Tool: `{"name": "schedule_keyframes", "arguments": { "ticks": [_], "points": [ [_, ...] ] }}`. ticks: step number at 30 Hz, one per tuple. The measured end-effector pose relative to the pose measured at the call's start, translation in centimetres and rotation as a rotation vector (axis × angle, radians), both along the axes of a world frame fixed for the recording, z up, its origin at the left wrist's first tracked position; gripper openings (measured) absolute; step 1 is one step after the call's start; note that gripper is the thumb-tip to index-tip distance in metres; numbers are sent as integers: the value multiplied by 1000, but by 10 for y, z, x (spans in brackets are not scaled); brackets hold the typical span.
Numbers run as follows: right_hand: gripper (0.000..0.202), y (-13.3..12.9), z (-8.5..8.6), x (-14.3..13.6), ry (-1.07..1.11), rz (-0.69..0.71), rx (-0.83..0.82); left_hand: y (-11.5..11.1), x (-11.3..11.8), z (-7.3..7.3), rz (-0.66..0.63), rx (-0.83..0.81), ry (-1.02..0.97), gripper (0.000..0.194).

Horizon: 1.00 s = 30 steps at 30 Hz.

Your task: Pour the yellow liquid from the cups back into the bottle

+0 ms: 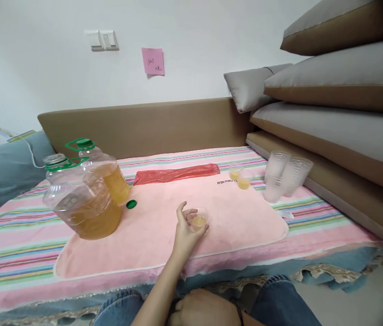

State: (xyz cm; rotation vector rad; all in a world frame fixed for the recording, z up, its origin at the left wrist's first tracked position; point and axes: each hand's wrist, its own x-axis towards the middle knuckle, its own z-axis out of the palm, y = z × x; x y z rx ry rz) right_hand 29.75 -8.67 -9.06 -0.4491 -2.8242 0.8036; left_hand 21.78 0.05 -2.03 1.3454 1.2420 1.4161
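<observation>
My left hand [187, 226] is wrapped round a clear plastic cup [199, 221] with some yellow liquid, at the middle of a pink mat [143, 240]. Low in the view, my right hand [205, 309] rests near my lap with its fingers curled; whether it holds anything is hidden. Two clear cups with yellow liquid [243, 183] stand at the mat's far right. On the left are an uncapped large jug [92, 213] and, behind it, a capped jug [118, 181], both part filled with yellow liquid. A green cap [131, 204] lies beside them.
Stacks of clear cups [276, 176] stand to the right of the mat. A folded red plastic bag [177, 173] lies behind it. Large cushions [341, 99] are piled at the right. A pink note [153, 61] is stuck on the wall.
</observation>
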Motion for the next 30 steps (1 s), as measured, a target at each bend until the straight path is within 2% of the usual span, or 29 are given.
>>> {"name": "schedule_keyframes", "arguments": {
  "ticks": [2,3,4,6,9,10,12,14,16,19,22,26,30],
  "points": [
    [27,16,42,27,175,94,-313,3,5,6,-38,-2,-33,81],
    [29,25,61,42,282,39,-469,6,8,9,-58,1,-37,81],
    [26,35,77,57,400,-81,-573,10,12,12,-76,4,-39,81],
    [19,54,98,84,700,-402,-571,20,25,16,-103,5,-56,83],
    [25,79,103,113,1246,-1024,-483,41,54,19,-135,-8,-111,85],
    [21,87,101,120,1414,-1213,-523,49,66,19,-144,-7,-125,85],
    [13,98,96,132,1670,-1467,-778,65,93,18,-163,5,-141,86],
    [13,106,95,144,1804,-1524,-1110,79,120,16,-185,15,-164,86],
    [13,110,96,155,1872,-1509,-1270,91,145,14,-205,11,-191,85],
    [16,111,99,166,1947,-1492,-1253,108,176,13,-224,-2,-206,85],
    [19,113,97,171,1960,-1494,-1251,123,196,11,-223,-24,-199,86],
    [17,117,92,173,1934,-1477,-1293,139,211,7,-193,-49,-169,85],
    [20,121,92,173,1931,-1496,-1337,148,221,-3,-159,-36,-164,74]
  ]
}}
